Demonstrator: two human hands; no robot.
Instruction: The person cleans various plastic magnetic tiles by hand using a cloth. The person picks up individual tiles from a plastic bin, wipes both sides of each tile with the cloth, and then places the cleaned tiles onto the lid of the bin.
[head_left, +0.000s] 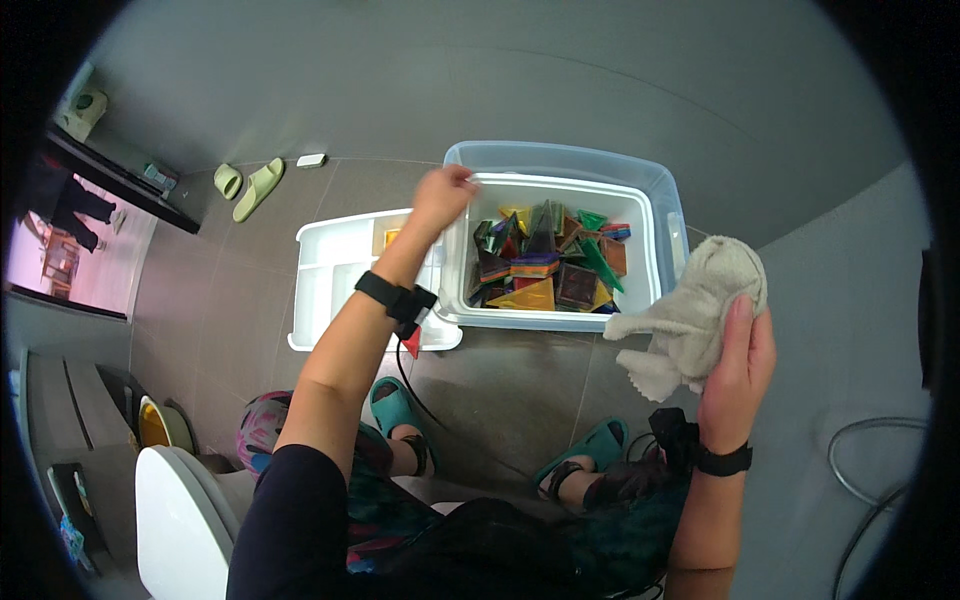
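Observation:
My left hand (442, 196) is at the upper left corner of a white plastic bin (645, 225), its fingers at the rim; whether they grip it I cannot tell. The bin sits in or on a larger translucent blue tub (570, 156) and holds many translucent coloured plastic tiles (525, 295), triangles and squares. My right hand (739, 367) holds a crumpled grey cloth (679, 330) to the right of the tub. Left of the bin lies a white compartment tray (315, 300), partly hidden by my left forearm, with a yellow piece (391, 237) and a red tile (412, 343) on it.
Green slippers (259, 189) and a small white object (310, 160) lie by the wall. A white toilet lid (180, 517) and a yellowish basin (161, 427) are at lower left. A hose (847, 442) hangs at right. Another person's legs (79, 206) show through the doorway.

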